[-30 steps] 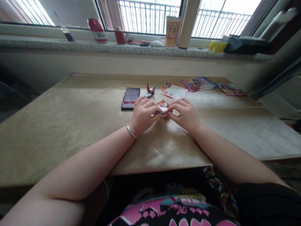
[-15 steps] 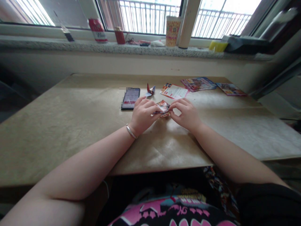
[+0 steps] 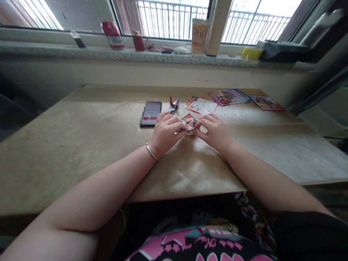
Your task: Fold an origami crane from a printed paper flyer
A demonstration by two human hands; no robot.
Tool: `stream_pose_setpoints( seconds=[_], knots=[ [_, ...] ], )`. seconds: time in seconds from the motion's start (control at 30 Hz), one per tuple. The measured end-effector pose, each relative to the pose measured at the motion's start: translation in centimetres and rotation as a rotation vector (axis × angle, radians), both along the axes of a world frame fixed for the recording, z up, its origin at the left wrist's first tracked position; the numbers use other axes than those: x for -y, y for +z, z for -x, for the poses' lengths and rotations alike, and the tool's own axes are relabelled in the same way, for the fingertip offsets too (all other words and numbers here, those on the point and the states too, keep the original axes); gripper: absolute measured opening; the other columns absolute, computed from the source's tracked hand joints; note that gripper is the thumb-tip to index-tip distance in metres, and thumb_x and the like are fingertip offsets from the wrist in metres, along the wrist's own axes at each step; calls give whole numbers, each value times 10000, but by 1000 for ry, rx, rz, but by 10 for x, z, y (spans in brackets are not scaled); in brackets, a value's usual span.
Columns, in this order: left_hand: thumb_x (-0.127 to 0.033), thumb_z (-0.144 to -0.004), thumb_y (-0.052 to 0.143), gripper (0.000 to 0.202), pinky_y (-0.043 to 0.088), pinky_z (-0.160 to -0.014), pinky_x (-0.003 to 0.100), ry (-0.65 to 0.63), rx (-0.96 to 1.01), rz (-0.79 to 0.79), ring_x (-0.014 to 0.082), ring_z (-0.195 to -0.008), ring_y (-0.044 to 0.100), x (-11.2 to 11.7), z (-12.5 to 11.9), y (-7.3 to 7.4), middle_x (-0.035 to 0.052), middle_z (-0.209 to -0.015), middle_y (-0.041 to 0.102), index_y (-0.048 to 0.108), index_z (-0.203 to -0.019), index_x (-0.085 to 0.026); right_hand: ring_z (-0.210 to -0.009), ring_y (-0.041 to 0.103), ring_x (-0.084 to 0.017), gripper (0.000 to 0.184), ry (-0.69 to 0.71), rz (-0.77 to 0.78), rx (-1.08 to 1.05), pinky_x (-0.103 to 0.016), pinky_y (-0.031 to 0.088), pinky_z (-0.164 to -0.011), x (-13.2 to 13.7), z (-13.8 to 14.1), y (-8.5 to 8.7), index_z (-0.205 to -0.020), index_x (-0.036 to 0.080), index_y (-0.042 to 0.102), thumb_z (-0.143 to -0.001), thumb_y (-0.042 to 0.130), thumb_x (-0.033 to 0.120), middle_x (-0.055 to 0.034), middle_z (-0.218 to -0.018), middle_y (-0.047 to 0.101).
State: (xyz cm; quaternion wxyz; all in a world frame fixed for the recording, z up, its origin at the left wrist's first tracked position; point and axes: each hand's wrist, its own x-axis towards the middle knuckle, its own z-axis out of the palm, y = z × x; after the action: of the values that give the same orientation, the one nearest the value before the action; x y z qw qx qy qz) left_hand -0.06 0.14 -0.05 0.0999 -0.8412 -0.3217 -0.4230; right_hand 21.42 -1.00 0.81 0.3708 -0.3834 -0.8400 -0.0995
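Between my hands, just above the table, is a small folded piece of printed paper [image 3: 190, 120] in red, orange and white, with a pointed flap standing up at its top. My left hand [image 3: 168, 131] pinches its left side between thumb and fingers. At the right edge, the thumb and forefinger of my right hand [image 3: 213, 131] close on the paper. A folded paper figure [image 3: 174, 104], shaped like a small bird, stands beyond my left hand. The phone [image 3: 151, 114], screen lit, lies just left of it. My fingers hide parts of the paper's lower edges.
Printed sheets lie at the back right: a red-bordered sheet [image 3: 201, 105], an overlapping stack [image 3: 230, 97] and another sheet [image 3: 266, 103]. On the windowsill [image 3: 163, 56] stand a red-and-white can [image 3: 112, 35], a red bottle [image 3: 138, 41], a patterned cup [image 3: 199, 36] and a yellow object [image 3: 252, 53].
The paper's upper flap now stands up higher and more pointed between my fingers. My right fingertips have drawn closer together; both hands otherwise keep their places.
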Motion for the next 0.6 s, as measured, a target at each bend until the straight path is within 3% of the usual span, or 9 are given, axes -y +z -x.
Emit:
stream_pose_setpoints(
  seconds=[0.23, 0.47, 0.6],
  knots=[
    [-442, -873, 651, 222, 367, -997, 387, -14, 5, -12, 149, -776, 569, -1, 0, 1, -17, -786, 685, 722, -776, -256, -871, 567, -215, 80, 14, -60, 77, -357, 462, -815, 5, 0, 2, -816, 215, 647, -857, 582, 236, -50, -864, 670],
    [-440, -872, 651, 210, 396, -963, 380, -4, 6, 10, 152, -796, 589, -1, -1, 1, -8, -815, 702, 719, -824, -247, -845, 562, -209, 86, 12, -63, 20, -353, 468, -793, 5, 0, 3, -793, 225, 641, -859, 588, 240, -45, -838, 658],
    [-412, -880, 647, 221, 398, -964, 380, -5, 22, -10, 148, -777, 584, -1, -1, 1, -18, -777, 695, 701, -750, -241, -866, 575, -208, 58, 34, -45, -13, -359, 473, -811, 5, 1, 3, -830, 231, 643, -855, 592, 223, -43, -874, 673]
  ],
)
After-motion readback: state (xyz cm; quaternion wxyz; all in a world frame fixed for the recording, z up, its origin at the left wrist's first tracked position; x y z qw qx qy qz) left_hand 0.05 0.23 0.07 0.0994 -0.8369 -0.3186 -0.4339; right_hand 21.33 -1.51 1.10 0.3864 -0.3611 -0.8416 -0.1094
